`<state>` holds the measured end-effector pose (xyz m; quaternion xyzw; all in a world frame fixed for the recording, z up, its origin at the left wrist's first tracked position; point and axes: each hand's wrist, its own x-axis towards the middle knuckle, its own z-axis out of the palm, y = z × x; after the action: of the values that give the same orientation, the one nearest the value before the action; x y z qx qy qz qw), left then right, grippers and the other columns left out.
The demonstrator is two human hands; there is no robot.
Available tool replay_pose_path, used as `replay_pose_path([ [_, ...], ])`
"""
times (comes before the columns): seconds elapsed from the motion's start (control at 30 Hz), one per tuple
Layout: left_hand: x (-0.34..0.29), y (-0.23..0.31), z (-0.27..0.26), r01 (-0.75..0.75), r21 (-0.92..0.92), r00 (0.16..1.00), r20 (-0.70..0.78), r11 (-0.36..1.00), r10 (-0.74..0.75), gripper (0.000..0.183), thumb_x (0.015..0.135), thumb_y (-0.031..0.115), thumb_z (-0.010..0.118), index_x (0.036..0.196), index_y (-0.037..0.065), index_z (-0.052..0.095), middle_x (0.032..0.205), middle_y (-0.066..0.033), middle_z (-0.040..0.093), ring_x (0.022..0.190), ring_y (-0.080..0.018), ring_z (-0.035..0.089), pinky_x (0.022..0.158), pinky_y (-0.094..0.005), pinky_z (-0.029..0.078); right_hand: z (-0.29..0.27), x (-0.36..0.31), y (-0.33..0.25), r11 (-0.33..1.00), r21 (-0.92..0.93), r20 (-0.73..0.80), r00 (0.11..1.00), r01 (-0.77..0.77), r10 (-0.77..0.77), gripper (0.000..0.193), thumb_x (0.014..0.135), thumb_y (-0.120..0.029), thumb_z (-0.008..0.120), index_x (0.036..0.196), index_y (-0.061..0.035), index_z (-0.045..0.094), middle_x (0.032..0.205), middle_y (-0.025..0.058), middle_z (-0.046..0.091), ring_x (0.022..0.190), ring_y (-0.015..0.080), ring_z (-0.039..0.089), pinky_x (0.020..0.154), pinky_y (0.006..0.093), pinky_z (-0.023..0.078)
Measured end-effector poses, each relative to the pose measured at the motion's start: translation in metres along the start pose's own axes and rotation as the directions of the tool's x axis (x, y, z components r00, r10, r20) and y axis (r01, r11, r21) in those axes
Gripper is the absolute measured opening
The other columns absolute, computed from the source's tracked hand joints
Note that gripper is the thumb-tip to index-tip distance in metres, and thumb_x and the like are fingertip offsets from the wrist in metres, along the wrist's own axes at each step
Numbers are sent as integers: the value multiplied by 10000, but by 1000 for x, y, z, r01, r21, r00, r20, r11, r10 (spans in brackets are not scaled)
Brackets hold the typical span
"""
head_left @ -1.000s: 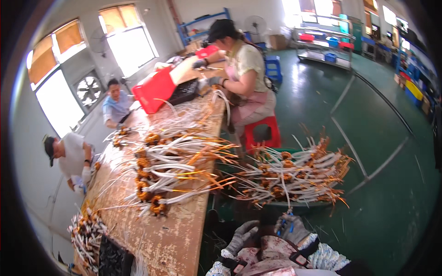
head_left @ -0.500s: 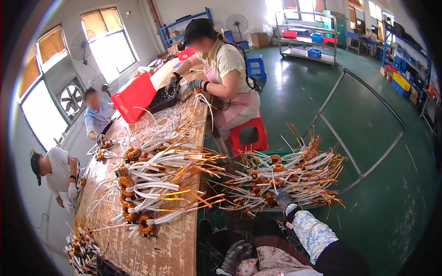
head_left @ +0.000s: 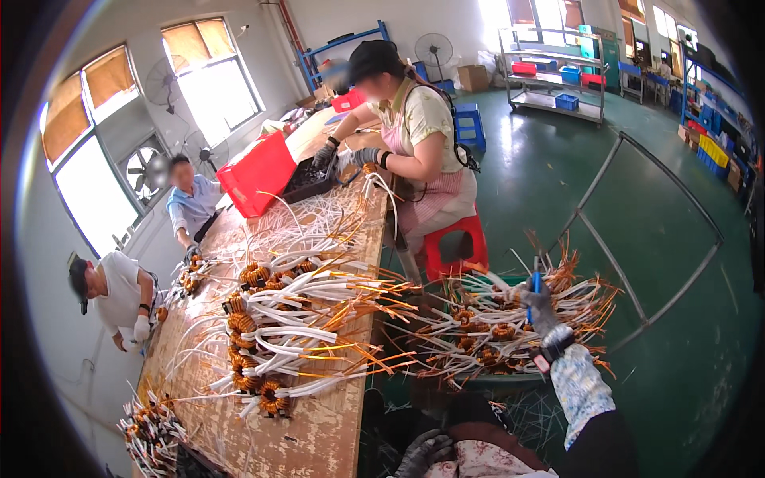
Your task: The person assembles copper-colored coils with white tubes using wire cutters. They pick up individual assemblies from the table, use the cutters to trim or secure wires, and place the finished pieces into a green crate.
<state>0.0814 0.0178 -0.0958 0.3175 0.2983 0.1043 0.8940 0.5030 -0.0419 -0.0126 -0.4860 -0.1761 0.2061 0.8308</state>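
My right hand, in a grey glove, is closed around a slim blue-handled hand tool held upright. It is over the right part of a heap of copper-wound ring coils with long white leads and bare copper ends. The heap fills a green crate beside the table. My left hand, also gloved, lies on my lap by the table edge with its fingers loosely extended, holding nothing visible. A row of similar coils lies on the wooden table, leads pointing right.
A co-worker sits on a red stool across the table corner, hands at a black tray beside a tilted red bin. Two more people work along the table's left side. A metal frame stands right of the crate.
My right hand has lifted off the near side of the heap and moved right and farther away, bringing the blue-handled tool up into sight. The whole view has shifted slightly.
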Motion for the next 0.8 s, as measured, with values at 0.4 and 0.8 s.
replay_pose_path([
  [0.4, 31, 34, 124, -209, 592, 952, 306, 779, 22, 484, 864, 208, 591, 1287, 48, 420, 1239, -66, 488, 1128, -146, 453, 946, -291, 375, 82, -172, -160, 907, 422, 395, 898, 9, -193, 328, 669, 9, 681, 733, -107, 381, 655, -9, 360, 593, 122, 359, 558, 274, 353],
  [0.8, -13, 50, 59, -652, 453, 758, 377, 608, 532, 541, 839, 169, 610, 1307, 46, 370, 1273, -82, 440, 1169, -194, 423, 956, -304, 368, 207, -243, -153, 855, 494, 398, 835, 154, -380, 332, 689, 166, 535, 633, -108, 356, 743, 20, 386, 605, 123, 380, 588, 282, 353],
])
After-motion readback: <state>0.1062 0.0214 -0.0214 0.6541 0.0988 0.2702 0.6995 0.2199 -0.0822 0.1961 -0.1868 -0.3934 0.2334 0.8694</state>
